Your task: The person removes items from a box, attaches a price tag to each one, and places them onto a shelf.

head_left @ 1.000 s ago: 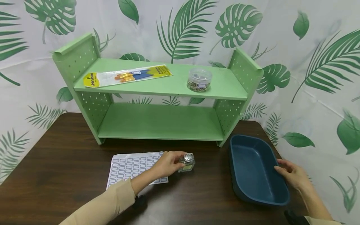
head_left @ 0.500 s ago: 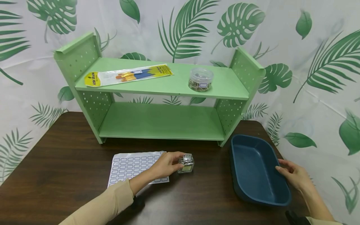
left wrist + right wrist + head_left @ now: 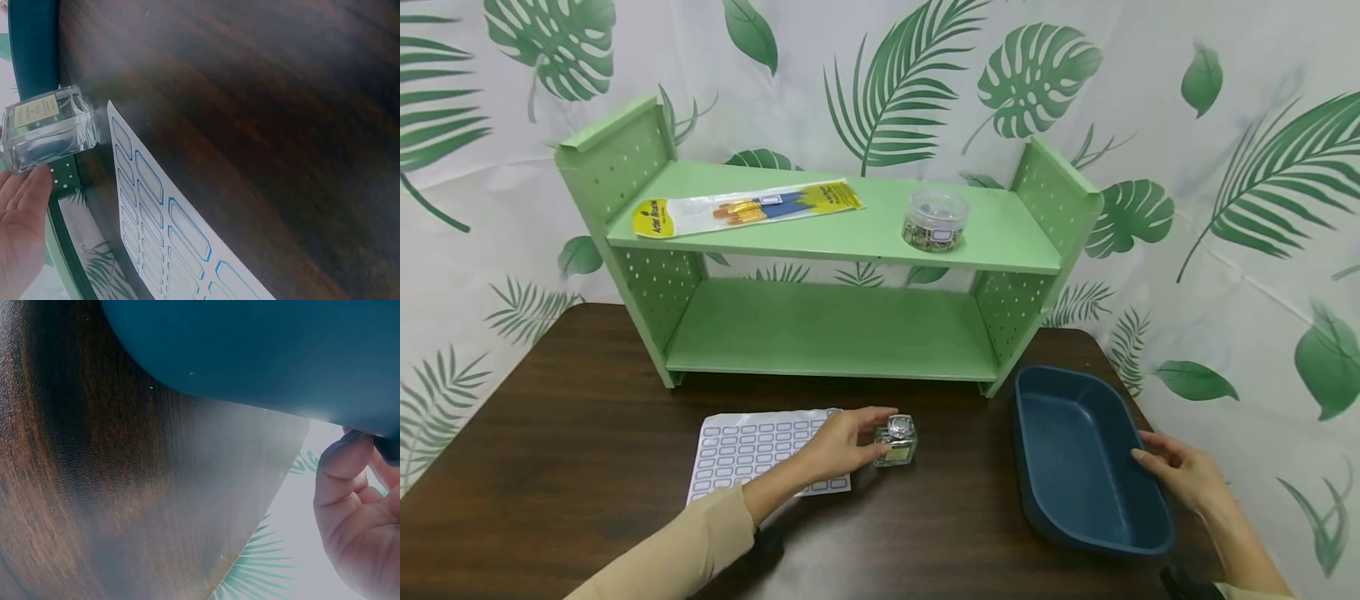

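A dark wood-grain table (image 3: 550, 467) carried a green two-tier shelf (image 3: 842, 333) at its back edge, a white sheet of blue-outlined labels (image 3: 745, 446) in front of it, a small square glass bottle (image 3: 897, 442) just beside the sheet's right edge, and a dark blue tub (image 3: 1086, 458) towards the right side. On the shelf's upper board lay a flat packet of paintbrushes (image 3: 745, 208) at the left and a clear round jar (image 3: 934, 221) further right.
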A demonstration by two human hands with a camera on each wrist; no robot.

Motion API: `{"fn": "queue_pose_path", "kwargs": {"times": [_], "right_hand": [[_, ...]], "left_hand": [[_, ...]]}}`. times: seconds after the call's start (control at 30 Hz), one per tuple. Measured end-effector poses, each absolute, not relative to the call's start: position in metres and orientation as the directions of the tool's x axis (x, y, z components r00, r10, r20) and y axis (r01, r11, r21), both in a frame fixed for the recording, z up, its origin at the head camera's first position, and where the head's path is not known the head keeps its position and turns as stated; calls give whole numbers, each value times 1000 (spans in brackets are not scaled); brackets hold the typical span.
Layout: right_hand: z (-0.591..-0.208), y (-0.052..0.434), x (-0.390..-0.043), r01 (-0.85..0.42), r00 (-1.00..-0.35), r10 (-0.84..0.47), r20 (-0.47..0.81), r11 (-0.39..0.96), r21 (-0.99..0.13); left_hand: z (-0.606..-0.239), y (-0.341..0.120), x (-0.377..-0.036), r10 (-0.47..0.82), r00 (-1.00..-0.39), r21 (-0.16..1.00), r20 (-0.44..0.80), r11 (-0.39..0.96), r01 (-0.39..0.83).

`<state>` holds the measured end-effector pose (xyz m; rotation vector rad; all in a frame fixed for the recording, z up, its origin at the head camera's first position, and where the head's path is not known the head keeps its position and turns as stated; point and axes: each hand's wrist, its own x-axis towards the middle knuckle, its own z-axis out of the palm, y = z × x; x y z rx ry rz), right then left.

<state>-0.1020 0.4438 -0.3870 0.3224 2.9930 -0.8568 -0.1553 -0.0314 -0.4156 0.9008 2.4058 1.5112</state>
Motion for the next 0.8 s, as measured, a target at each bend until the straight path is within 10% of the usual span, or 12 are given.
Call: {"fn": "queue_pose_path", "kwargs": {"times": [0.43, 0.8], "right_hand": [[-386, 449, -102, 245, -970, 200, -141, 786, -568], [-348, 414, -87, 47, -834, 493, 246, 509, -859]], "left_hand": [[-411, -89, -151, 385, -915, 892, 119, 363, 269], [-406, -184, -140, 114, -988, 739, 105, 656, 154]]}}
